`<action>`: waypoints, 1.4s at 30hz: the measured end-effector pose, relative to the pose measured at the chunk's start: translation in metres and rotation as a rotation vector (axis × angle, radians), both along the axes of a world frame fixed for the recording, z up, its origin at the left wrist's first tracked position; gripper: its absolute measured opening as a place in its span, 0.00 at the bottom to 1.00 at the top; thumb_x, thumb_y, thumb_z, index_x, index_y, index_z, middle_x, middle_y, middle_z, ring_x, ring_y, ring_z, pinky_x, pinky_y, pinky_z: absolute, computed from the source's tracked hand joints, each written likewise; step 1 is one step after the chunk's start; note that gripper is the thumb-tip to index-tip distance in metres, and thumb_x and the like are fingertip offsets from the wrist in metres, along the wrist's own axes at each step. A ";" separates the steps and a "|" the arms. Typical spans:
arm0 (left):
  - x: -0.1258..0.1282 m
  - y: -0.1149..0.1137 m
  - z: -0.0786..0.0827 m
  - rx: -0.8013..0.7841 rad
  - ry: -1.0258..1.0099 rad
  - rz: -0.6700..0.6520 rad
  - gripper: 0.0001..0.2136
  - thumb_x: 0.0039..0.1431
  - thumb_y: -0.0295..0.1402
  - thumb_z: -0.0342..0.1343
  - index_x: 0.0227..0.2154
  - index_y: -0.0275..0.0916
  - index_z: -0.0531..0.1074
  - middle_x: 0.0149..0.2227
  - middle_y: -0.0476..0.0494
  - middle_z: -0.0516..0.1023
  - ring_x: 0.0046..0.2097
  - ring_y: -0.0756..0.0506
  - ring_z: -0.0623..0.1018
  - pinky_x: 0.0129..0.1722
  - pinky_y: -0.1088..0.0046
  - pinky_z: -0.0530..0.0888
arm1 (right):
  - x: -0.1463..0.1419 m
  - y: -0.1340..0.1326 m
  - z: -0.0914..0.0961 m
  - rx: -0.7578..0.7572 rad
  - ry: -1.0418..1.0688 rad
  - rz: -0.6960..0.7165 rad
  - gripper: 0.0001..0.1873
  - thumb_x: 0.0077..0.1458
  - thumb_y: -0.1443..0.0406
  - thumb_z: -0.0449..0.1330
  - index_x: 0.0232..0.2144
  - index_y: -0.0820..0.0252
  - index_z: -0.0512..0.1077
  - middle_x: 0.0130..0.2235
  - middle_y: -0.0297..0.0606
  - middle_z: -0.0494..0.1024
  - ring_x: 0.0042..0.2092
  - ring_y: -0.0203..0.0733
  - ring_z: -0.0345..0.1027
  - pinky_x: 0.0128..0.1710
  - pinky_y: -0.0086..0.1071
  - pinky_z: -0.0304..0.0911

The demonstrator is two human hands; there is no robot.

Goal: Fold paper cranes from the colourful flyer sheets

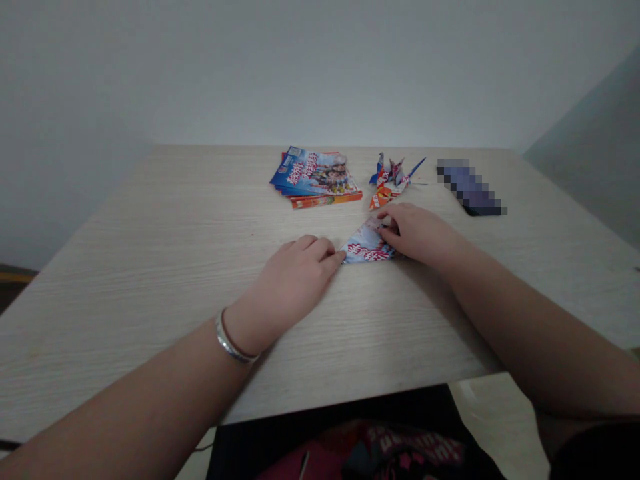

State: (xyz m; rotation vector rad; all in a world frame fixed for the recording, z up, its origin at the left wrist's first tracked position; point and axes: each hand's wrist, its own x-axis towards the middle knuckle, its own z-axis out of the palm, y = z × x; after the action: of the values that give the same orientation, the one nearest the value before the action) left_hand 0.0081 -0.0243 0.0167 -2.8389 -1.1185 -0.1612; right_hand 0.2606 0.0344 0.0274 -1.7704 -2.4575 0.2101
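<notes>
A small piece of printed paper (367,244), folded into a triangle, lies on the light wooden table (165,227) between my hands. My left hand (293,280) rests on the table with its fingers curled, and one fingertip presses the paper's left corner. A silver bracelet sits on that wrist. My right hand (417,233) lies over the paper's right side, fingers bent and pinching its edge.
A stack of printed paper sheets (315,178) lies farther back on the table. To its right sit folded paper cranes (391,180) in the same print. A dark, blurred-out flat object (470,188) lies at the back right. The table's near edge is by my lap.
</notes>
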 end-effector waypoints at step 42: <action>-0.002 0.018 0.003 -0.636 -1.271 0.518 0.08 0.55 0.30 0.65 0.33 0.39 0.70 0.27 0.53 0.76 0.31 0.51 0.78 0.34 0.73 0.76 | -0.019 -0.003 -0.013 -0.232 0.968 -0.180 0.12 0.59 0.55 0.63 0.31 0.53 0.64 0.33 0.32 0.75 0.26 0.35 0.64 0.22 0.29 0.57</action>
State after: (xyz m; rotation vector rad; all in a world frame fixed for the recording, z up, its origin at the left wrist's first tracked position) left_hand 0.0057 -0.0065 0.0199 -2.5640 -2.3537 -2.0548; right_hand 0.2415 0.0314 0.0143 -1.4242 -1.6093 1.0700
